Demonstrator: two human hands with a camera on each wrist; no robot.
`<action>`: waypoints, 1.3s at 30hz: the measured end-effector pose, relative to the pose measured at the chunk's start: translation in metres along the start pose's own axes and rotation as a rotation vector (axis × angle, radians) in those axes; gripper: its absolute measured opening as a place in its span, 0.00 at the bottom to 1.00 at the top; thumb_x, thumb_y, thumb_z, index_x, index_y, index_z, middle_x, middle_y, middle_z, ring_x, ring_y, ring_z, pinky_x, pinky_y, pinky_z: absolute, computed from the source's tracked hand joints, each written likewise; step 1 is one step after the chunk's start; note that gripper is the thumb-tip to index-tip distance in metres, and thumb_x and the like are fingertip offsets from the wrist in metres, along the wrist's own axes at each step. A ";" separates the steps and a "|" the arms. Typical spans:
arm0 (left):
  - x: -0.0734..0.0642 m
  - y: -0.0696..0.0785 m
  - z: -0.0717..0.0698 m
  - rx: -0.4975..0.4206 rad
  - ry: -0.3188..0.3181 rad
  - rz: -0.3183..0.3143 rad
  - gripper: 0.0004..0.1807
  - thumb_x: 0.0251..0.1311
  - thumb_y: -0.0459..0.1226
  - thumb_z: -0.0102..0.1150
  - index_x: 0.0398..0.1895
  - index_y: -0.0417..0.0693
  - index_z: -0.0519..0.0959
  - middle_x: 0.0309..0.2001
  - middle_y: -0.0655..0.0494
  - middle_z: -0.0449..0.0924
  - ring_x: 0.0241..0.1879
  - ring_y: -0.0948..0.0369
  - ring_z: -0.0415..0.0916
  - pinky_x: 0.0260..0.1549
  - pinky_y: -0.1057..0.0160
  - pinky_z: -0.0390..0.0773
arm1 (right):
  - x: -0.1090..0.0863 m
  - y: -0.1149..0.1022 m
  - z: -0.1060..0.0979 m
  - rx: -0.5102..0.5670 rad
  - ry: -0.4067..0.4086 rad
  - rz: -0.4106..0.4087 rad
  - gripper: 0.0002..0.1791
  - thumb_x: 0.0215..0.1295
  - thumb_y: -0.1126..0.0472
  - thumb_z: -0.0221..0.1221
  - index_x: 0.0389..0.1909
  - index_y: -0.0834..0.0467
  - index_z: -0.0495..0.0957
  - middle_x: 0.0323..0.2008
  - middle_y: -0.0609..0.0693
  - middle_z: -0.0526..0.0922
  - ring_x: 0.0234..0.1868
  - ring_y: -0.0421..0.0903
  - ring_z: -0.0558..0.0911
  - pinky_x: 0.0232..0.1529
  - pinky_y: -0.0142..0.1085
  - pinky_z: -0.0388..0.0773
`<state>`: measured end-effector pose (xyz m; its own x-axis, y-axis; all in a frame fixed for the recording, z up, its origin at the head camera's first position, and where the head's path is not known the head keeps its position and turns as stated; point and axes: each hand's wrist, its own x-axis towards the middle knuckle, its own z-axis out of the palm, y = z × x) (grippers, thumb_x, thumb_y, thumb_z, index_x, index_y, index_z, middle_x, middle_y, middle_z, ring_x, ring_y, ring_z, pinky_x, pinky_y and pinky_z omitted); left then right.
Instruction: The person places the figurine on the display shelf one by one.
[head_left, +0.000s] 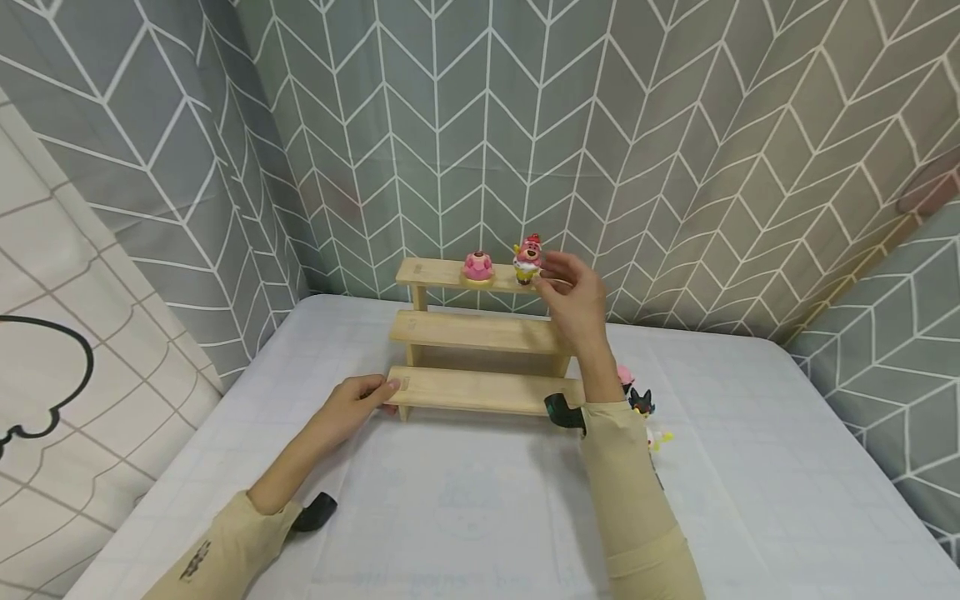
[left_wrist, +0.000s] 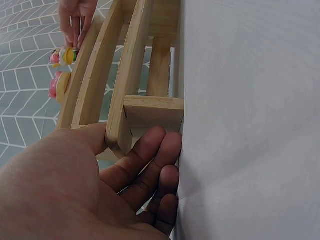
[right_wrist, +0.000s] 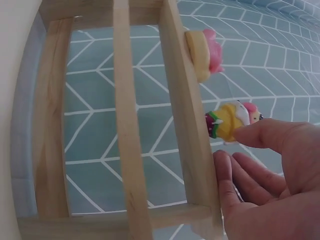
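Note:
A light wooden three-tier display rack (head_left: 480,332) stands on the table. My left hand (head_left: 351,408) grips the left end of its lowest shelf; in the left wrist view the thumb lies on the board's face and the fingers (left_wrist: 165,145) curl beneath. On the top shelf stands a bear figurine (head_left: 528,260) with a pink face, red top and yellow lower body. My right hand (head_left: 577,296) is at its right side, thumb tip against it in the right wrist view, other fingers (right_wrist: 225,175) beside the shelf edge. A pink figurine (head_left: 477,267) on a yellow base sits to its left.
Several small figurines, among them a black-eared one (head_left: 642,402) and a white-and-yellow one (head_left: 657,439), lie right of the rack, partly behind my right forearm. A white cloth (head_left: 465,517) covers the table. Patterned grey curtains (head_left: 465,142) hang close behind the rack.

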<state>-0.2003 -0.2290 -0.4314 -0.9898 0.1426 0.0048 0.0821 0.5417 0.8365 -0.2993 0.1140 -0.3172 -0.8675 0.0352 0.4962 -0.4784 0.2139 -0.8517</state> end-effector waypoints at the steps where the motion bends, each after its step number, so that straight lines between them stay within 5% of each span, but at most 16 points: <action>1: 0.000 0.000 0.000 0.001 0.001 0.000 0.23 0.79 0.54 0.54 0.44 0.43 0.86 0.38 0.53 0.88 0.44 0.58 0.76 0.52 0.57 0.71 | 0.000 -0.001 -0.002 -0.004 0.004 0.004 0.21 0.68 0.73 0.64 0.62 0.67 0.79 0.56 0.64 0.86 0.57 0.58 0.84 0.59 0.35 0.80; 10: 0.001 -0.003 -0.002 0.016 0.002 0.008 0.23 0.80 0.53 0.53 0.42 0.43 0.85 0.38 0.53 0.88 0.43 0.58 0.75 0.47 0.60 0.71 | -0.007 -0.010 -0.021 -0.062 0.034 0.019 0.18 0.71 0.68 0.65 0.60 0.65 0.81 0.56 0.61 0.87 0.56 0.53 0.84 0.64 0.44 0.78; 20: 0.001 -0.002 -0.001 0.009 -0.009 0.012 0.23 0.80 0.53 0.53 0.40 0.43 0.85 0.37 0.53 0.88 0.43 0.58 0.73 0.46 0.60 0.69 | -0.013 -0.013 -0.050 -0.061 0.081 0.037 0.18 0.74 0.63 0.65 0.61 0.63 0.81 0.58 0.59 0.86 0.57 0.47 0.83 0.68 0.40 0.75; 39: 0.002 -0.002 -0.002 0.001 -0.009 0.006 0.24 0.80 0.53 0.53 0.46 0.42 0.86 0.39 0.52 0.88 0.45 0.57 0.76 0.51 0.57 0.70 | -0.026 -0.001 -0.099 -0.227 0.026 0.080 0.19 0.74 0.61 0.64 0.62 0.64 0.81 0.58 0.60 0.86 0.50 0.31 0.80 0.61 0.28 0.76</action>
<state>-0.2029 -0.2309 -0.4320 -0.9882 0.1530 0.0047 0.0879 0.5419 0.8358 -0.2625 0.2097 -0.3121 -0.8963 0.0853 0.4353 -0.3630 0.4229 -0.8303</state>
